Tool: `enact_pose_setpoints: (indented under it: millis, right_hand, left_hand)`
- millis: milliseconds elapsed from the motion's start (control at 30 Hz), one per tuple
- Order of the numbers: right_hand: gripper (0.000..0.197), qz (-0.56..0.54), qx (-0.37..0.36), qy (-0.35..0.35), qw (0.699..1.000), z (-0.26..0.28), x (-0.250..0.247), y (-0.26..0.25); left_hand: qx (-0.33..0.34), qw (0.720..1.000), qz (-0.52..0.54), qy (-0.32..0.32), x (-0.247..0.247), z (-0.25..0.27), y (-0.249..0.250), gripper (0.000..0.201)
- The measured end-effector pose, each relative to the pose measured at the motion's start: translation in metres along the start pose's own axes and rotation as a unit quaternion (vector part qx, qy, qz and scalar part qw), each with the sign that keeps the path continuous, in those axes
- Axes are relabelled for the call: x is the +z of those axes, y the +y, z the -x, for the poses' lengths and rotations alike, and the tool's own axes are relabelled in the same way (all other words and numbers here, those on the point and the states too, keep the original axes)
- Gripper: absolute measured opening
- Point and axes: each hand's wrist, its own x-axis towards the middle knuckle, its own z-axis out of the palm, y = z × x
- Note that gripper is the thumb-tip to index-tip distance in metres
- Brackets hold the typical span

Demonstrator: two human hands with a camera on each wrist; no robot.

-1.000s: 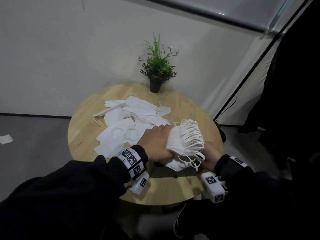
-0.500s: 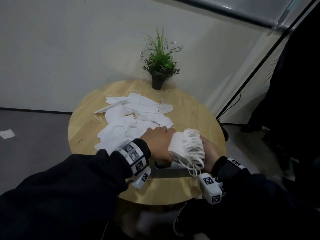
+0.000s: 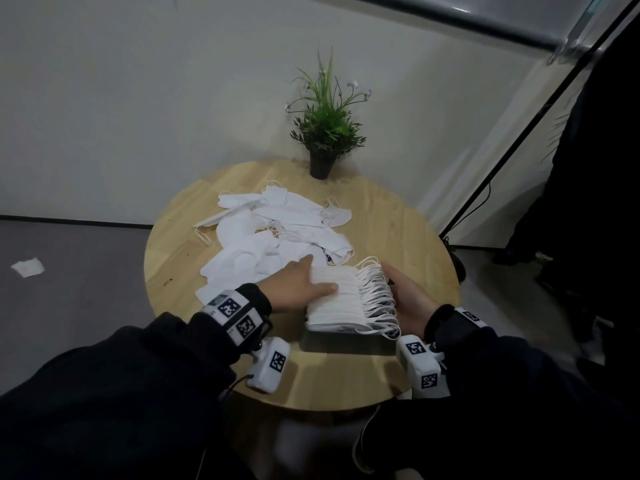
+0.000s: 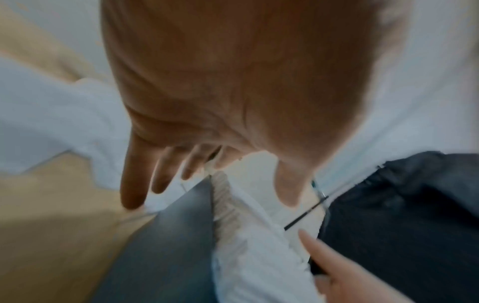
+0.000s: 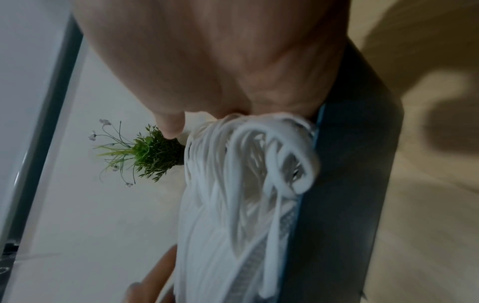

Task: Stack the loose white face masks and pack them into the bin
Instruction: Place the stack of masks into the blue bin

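A thick stack of white face masks [image 3: 341, 301] sits in the grey bin [image 3: 346, 344] near the table's front edge, ear loops bunched on its right side. My left hand [image 3: 299, 284] lies against the stack's left end, thumb flat across the top and fingers straight. My right hand [image 3: 407, 294] presses its palm against the loops. The left wrist view shows my left hand [image 4: 202, 164] with spread straight fingers over the stack [image 4: 246, 256] and bin wall [image 4: 168, 246]. In the right wrist view my right hand [image 5: 220, 61] covers the loops of the stack [image 5: 233, 205] beside the bin [image 5: 344, 184].
Several loose white masks [image 3: 277, 233] lie spread over the middle of the round wooden table [image 3: 398, 230]. A potted plant [image 3: 323, 133] stands at its far edge. A white scrap [image 3: 27, 266] lies on the floor to the left, and a dark-clothed person [image 3: 595, 202] stands to the right.
The stack, gripped between both hands above the bin earlier, has come down into the bin. The fingers of both hands have flattened against it.
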Motion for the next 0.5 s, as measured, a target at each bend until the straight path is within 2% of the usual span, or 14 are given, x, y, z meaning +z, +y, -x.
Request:
enact_pose_setpoints:
  millis: [67, 167, 300, 500]
  right_hand:
    - [0.069, 0.006, 0.014, -0.004, 1.0, -0.003, 0.0, 0.0]
    - [0.07, 0.044, 0.01, 0.019, 0.999, -0.009, 0.0, 0.001]
    - [0.066, 0.106, 0.013, 0.049, 0.993, -0.016, -0.006, -0.002]
    - [0.063, 0.13, 0.045, 0.037, 0.99, -0.016, -0.007, -0.002]
  left_hand:
    - [-0.076, 0.982, 0.174, -0.005, -0.001, 0.004, -0.007, 0.066]
    - [-0.103, 0.939, 0.328, -0.019, 0.007, 0.007, -0.016, 0.035]
    - [-0.106, 0.912, 0.396, -0.011, 0.013, 0.015, -0.018, 0.034]
    - [-0.119, 0.902, 0.414, -0.03, 0.009, 0.015, -0.018, 0.039]
